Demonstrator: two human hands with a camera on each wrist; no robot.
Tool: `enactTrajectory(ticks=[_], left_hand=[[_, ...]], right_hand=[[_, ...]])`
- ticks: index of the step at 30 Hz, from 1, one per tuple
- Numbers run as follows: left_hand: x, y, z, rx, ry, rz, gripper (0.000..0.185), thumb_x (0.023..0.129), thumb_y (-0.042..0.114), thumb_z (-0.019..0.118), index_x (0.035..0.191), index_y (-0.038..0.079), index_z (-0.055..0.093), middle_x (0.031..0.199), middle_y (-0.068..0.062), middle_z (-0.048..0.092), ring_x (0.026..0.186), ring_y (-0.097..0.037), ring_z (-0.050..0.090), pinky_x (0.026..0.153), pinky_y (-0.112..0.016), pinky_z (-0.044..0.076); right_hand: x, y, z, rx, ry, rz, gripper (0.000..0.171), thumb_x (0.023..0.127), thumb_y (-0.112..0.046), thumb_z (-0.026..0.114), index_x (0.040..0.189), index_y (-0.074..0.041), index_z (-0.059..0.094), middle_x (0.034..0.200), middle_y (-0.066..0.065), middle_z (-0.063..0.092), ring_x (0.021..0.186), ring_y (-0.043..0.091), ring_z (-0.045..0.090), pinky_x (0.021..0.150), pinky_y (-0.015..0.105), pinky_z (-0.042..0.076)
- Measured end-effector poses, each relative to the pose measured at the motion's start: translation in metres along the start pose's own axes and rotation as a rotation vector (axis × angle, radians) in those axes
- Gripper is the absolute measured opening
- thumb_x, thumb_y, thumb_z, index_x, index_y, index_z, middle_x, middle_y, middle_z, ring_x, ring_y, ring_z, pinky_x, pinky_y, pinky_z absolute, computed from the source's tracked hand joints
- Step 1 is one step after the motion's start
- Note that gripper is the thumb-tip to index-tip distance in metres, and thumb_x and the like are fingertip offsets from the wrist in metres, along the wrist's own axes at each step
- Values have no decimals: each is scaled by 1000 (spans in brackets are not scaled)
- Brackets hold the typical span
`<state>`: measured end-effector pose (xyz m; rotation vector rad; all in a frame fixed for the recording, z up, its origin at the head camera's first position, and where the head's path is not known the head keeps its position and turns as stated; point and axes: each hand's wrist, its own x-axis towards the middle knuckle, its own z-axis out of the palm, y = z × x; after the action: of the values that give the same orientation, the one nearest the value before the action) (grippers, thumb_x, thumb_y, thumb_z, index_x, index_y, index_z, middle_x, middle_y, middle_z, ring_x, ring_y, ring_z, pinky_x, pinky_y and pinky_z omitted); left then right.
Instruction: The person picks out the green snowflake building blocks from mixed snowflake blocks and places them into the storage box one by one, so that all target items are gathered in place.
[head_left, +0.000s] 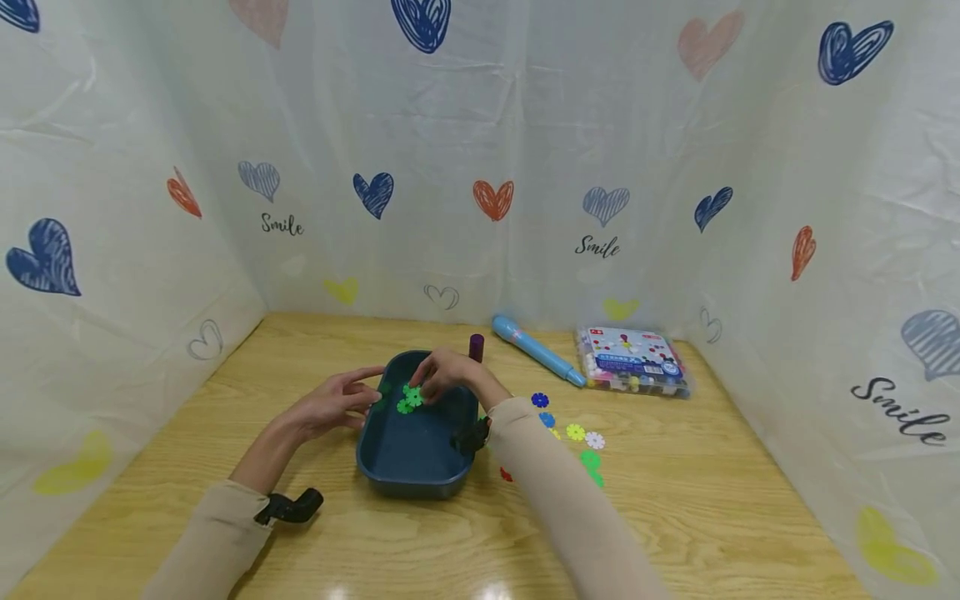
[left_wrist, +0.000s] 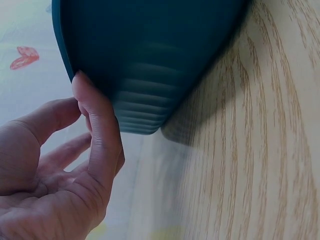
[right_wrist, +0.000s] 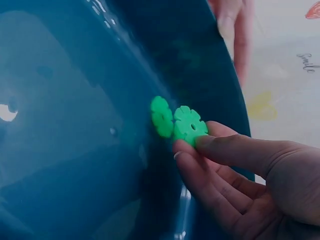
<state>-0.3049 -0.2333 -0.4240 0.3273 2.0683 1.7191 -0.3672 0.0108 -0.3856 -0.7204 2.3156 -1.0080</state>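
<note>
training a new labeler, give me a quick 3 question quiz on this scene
1. True or false: the right hand pinches a green snowflake piece inside the blue tub.
2. What does the left hand touch?
A. the tub's outer wall
B. the blue pen
C. the bead box
3. Where do the loose coloured pieces lie?

Key
1. true
2. A
3. on the wooden table, to the right of the tub

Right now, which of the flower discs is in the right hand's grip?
The green pair over the blue tray, pinched by the right hand. The other discs lie loose on the table, right of the tray.
</note>
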Motion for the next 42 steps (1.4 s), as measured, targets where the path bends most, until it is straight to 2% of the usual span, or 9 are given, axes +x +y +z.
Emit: enactTrajectory(ticks=[5,9,14,20,24,30,32,39,42], left_hand=[[0,1,0,2,4,2,66,101,21,56,157,13,21,121,-21,57,87,-16,63,70,-28,58],[0,1,1,-6,5,2,65,101,20,55,157,13,21,121,-21,58,88,-17,65,71,-28,59],[0,1,1,-6,5,3,65,102,19,54,157,13,21,118,-17,61,88,-17,66,71,-28,59],[-1,1,1,-3,2,0,65,101,20,55,157,13,21,119,-17,60,89,-17,65,71,-28,59],[-1,1,1,-7,-1,0,65,102,19,54,157,13,21,120,-19,60,89,-18,65,70,-28,59],[0,1,0,4,7,1,66,101,21,56,157,13,21,116,-16,60,88,-17,63,70,-28,59],[0,0,0,7,14,-2,67,100,21,57,157,13,22,115,-15,60,87,-16,62,69,-27,58],[0,0,1,13,20,-3,67,100,21,57,157,14,22,115,-17,59,86,-16,63,68,-26,58],[-1,0,1,7,21,-3,67,100,20,57,157,14,22,115,-17,59,86,-16,63,68,-26,58]], right_hand=[[5,-1,6,-22,-51,-2,25,89,4,64,113,3,70,100,21,72,88,32,73,80,37,60],[8,-3,10,-31,-108,14,24,90,3,64,113,2,70,98,14,72,80,21,72,77,32,60],[10,-6,16,-67,-156,21,23,89,2,66,112,0,71,92,8,70,74,15,69,75,31,60],[11,-7,21,-95,-167,32,20,89,0,67,109,-1,72,86,8,71,71,14,69,70,28,60],[9,-8,18,-106,-153,26,19,91,-1,65,109,-1,72,89,11,73,76,19,72,72,31,61],[-5,-15,-2,-88,-124,-35,24,96,-2,59,117,5,68,112,22,70,95,36,72,82,41,60],[-13,-18,-12,-113,-111,-56,26,97,-4,58,119,5,66,117,22,69,98,37,71,83,40,60],[-54,-18,-54,-244,-6,-125,26,97,-11,61,119,2,67,111,20,71,94,32,71,76,33,60],[-75,-11,-68,-290,22,-169,24,96,-10,62,116,3,68,107,22,72,90,32,72,75,34,60]])
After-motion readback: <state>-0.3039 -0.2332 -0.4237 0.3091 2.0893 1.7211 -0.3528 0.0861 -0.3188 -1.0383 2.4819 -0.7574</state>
